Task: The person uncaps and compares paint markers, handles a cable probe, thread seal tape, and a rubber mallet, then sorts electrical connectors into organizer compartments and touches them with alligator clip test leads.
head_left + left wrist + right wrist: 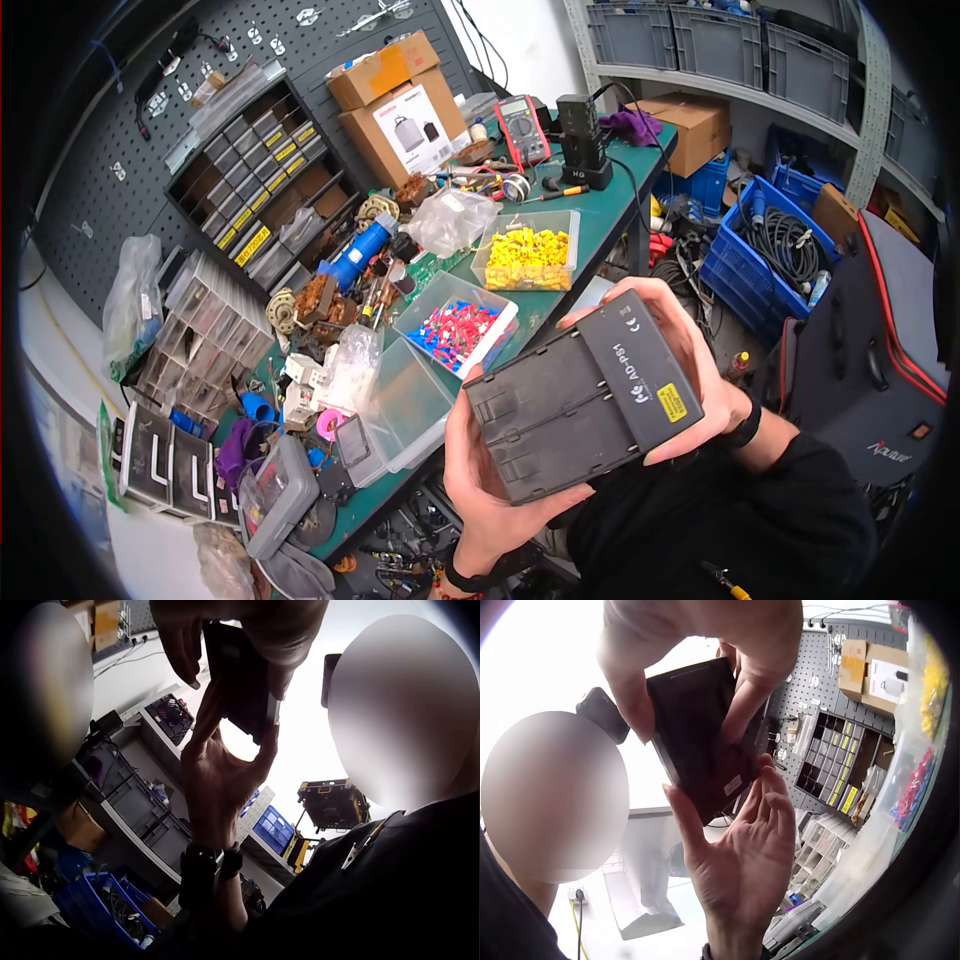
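Both hands hold a black battery plate marked AD-PS1 (570,400), tilted in front of the body, its slotted face and yellow sticker toward the head camera. The left hand (492,492) grips its lower left end, thumb along the bottom edge. At the upper right end, the right hand (690,365) grips it with fingers over the top edge and thumb at the lower corner. In the left wrist view the device (244,686) is a dark shape between the hands. Its plain back (697,735), with a small label, shows in the right wrist view.
On the green bench (625,215) stand a bin of yellow connectors (527,258), a bin of red and blue ones (455,330), a multimeter (522,130) and a black charger stand (583,150). Blue crates (745,270) and a dark case (850,370) are at right.
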{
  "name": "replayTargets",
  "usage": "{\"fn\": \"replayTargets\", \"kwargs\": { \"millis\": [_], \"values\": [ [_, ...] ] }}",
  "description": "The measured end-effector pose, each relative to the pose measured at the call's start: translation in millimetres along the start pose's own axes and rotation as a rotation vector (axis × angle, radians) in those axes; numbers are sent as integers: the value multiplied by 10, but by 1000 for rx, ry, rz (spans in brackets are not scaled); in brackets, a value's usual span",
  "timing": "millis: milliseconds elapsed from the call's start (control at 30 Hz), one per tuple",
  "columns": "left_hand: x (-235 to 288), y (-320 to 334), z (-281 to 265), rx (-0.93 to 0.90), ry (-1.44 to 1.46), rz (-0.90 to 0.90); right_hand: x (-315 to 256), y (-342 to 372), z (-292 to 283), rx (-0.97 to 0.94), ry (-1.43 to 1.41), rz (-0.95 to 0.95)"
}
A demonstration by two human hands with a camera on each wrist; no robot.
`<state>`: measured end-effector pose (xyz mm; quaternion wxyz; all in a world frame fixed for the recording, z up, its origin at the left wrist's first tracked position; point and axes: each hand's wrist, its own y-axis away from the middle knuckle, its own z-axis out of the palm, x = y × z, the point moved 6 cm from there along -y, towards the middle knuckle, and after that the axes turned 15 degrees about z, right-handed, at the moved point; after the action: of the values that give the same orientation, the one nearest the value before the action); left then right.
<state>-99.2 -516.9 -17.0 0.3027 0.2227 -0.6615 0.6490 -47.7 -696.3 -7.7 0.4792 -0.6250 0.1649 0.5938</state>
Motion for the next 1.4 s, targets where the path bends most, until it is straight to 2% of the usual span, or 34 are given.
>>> {"fn": "replayTargets", "kwargs": {
  "millis": [133,533,833,967,1067,1200,1300,1400],
  "values": [
    [90,12,-26,9,-197,19,2,-17,31,-107,-143,60],
    [102,20,0,-25,-218,90,32,-21,26,-163,-222,62],
    [70,12,0,22,-155,9,76,-42,-8,-129,-176,135],
    [118,-54,51,-50,-96,111,49,-61,8,-140,-167,133],
    [45,-23,64,-111,-109,0,51,-76,-63,-28,-131,125],
    [-52,-3,45,-47,-73,-46,89,-87,-115,-1,-95,118],
    [-62,-7,12,-56,-140,-12,87,-88,-85,-99,-144,75],
    [-17,-44,-32,-92,-333,89,82,-131,-73,-11,-96,165]
  ]
}}
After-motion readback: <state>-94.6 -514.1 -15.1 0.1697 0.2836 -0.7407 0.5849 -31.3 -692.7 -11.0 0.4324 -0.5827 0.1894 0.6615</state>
